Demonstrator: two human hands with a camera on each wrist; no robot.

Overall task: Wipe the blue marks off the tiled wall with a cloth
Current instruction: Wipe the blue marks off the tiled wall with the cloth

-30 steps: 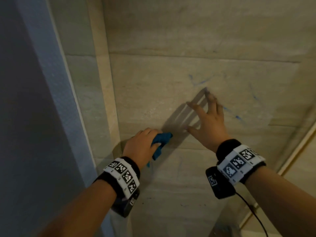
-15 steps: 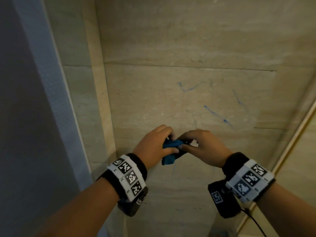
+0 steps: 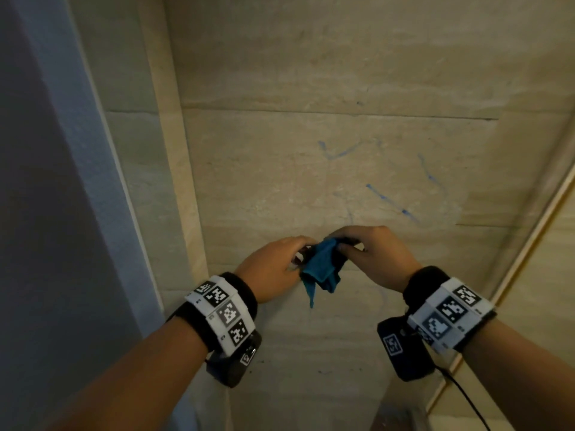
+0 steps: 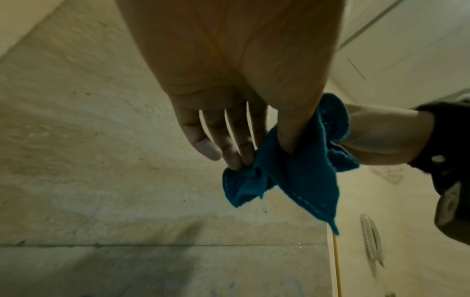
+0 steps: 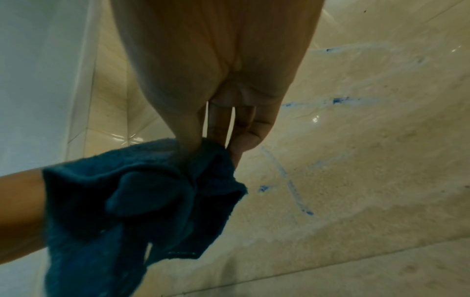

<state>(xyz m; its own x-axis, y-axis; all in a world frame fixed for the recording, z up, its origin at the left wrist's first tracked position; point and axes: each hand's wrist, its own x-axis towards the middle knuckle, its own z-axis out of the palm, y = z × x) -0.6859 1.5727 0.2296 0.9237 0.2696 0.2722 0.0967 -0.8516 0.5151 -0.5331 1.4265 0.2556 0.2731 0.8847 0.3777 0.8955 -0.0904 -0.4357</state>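
A small blue cloth (image 3: 322,269) hangs crumpled between both hands in front of the beige tiled wall (image 3: 311,73). My left hand (image 3: 273,265) pinches its left side; the left wrist view shows thumb and fingers (image 4: 244,152) closed on the cloth (image 4: 300,176). My right hand (image 3: 370,253) pinches its right side, with thumb and fingers on the cloth (image 5: 142,201) in the right wrist view. Blue marks streak the wall above the hands: a check-shaped one (image 3: 337,152), a slanted line (image 3: 392,203) and a fainter stroke (image 3: 431,174). The same blue marks (image 5: 295,188) show beside the right hand.
A grey-blue painted wall (image 3: 62,181) and a beige corner trim (image 3: 168,135) stand at the left. A thin trim line (image 3: 529,244) marks the corner with another tiled wall at the right. A white handle-like fixture (image 4: 371,239) hangs low in the left wrist view.
My right hand came off the wall near the marks and down to the cloth, which my left hand raised. Both hands now hold the cloth, which has opened out and hangs lower.
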